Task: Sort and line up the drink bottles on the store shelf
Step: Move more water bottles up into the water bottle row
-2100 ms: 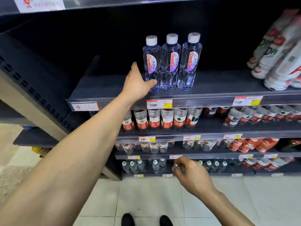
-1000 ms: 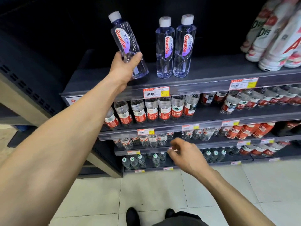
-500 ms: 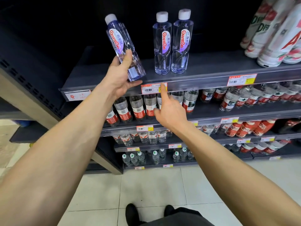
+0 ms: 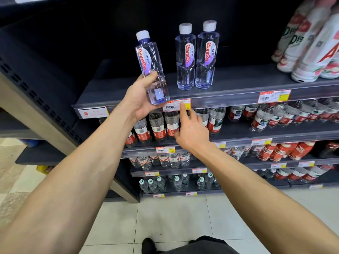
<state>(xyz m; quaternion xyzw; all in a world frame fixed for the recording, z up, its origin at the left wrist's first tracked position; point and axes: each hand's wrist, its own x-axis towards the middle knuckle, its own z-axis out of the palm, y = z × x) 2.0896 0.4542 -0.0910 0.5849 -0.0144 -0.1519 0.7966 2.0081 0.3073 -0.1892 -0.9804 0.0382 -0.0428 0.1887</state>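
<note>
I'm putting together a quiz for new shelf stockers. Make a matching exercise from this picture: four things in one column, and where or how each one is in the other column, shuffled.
1. Ganten bottle nearest the camera
2. two other Ganten bottles
3. right hand
4. red-label water bottles

A. upright, side by side on the top shelf
B. points at a price tag, touching it
C. tilted, gripped by the left hand
D. on the second shelf down

Pairs: 1-C, 2-A, 3-B, 4-D.
</note>
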